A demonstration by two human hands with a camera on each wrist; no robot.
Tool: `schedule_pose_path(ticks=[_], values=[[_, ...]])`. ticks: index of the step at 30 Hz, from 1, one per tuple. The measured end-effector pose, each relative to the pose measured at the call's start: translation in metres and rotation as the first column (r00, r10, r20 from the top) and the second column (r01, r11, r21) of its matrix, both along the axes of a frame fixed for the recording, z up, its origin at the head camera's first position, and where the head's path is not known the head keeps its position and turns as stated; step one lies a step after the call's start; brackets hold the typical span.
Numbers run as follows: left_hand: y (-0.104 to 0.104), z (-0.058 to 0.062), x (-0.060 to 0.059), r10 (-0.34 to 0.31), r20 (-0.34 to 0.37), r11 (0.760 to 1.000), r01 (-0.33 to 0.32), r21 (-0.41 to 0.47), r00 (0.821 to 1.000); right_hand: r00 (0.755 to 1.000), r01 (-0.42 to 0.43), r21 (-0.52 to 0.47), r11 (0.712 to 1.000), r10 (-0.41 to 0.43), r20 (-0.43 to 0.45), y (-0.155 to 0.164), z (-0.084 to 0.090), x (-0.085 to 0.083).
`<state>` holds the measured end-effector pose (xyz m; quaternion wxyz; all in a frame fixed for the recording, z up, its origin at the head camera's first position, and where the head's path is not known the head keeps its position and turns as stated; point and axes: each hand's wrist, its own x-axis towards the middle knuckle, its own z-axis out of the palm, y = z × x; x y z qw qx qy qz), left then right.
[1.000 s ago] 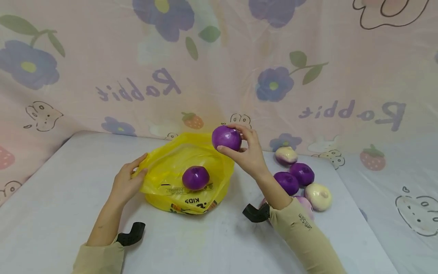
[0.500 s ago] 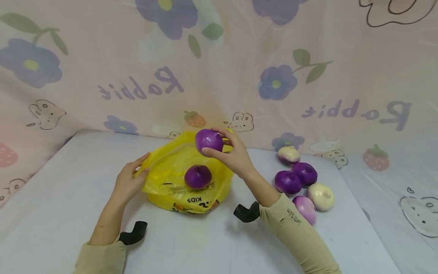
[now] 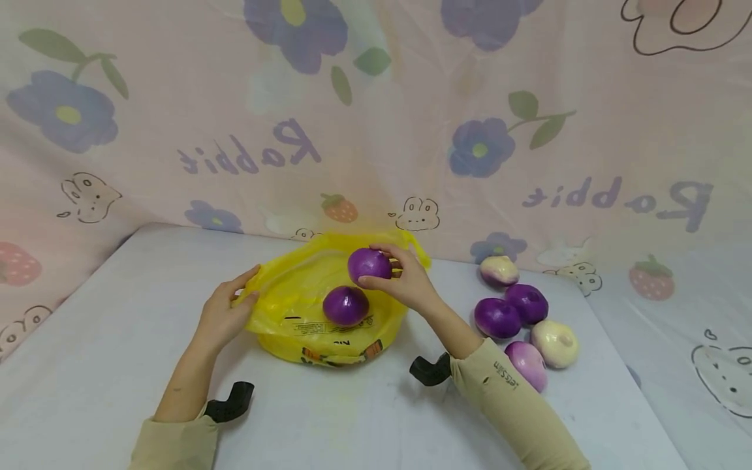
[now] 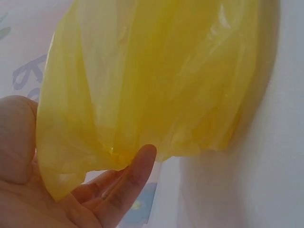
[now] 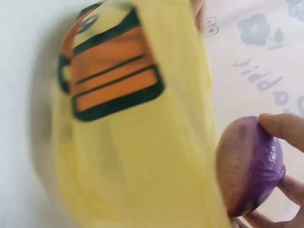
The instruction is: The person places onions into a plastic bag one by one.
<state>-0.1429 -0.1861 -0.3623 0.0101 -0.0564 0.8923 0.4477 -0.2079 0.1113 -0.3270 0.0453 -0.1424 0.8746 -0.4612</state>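
Note:
A yellow plastic bag (image 3: 282,287) stands on the table with its mouth spread wide. My left hand (image 3: 223,314) pinches the bag's left rim between thumb and fingers; the left wrist view shows the thin yellow film (image 4: 156,80) hanging from that grip. One purple onion (image 3: 345,307) lies inside the bag. Above the opening, on its right side, my right hand (image 3: 411,282) holds another purple onion (image 3: 368,266) by thumb and fingertips. In the right wrist view this held onion (image 5: 254,166) shows partly behind the bag's printed side.
To the right on the white table (image 3: 376,424) lie two dark purple onions (image 3: 497,318), two cream ones (image 3: 555,343) and a pinkish one (image 3: 527,365). A patterned cloth (image 3: 376,130) hangs behind the table. Black camera mounts (image 3: 430,370) stick out at both wrists.
My right hand has carried its onion left over the bag's mouth, then lowered it close to the onion inside. My left hand keeps its grip on the rim.

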Motion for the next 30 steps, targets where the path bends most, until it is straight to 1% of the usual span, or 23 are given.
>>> schedule_pose_path(ticks=[3,8,12,21,24,30], values=[[-0.001,0.000,0.000,0.003,0.001,1.000,-0.003,-0.005,1.000,1.000,-0.003,0.012,1.000,0.003,0.011,0.004,-0.006,-0.003],[-0.001,0.000,0.000,0.009,0.024,1.000,-0.009,0.004,1.000,0.999,-0.010,0.013,1.000,0.010,0.034,0.009,-0.014,-0.008],[-0.001,-0.001,0.000,0.011,0.035,1.000,-0.011,0.014,0.999,0.999,-0.007,0.023,1.000,0.006,0.034,0.011,-0.020,-0.011],[-0.001,-0.004,0.000,0.014,0.025,1.000,-0.015,0.020,1.000,1.000,-0.019,0.069,0.997,0.017,0.024,0.011,-0.029,-0.013],[-0.001,-0.004,-0.001,0.010,0.023,1.000,-0.010,0.015,1.000,0.999,-0.038,0.107,0.993,0.036,0.025,0.012,-0.031,-0.014],[0.001,-0.004,-0.001,-0.001,0.033,1.000,0.001,0.001,0.999,0.994,-0.106,0.184,0.977,0.106,0.011,0.012,-0.036,-0.013]])
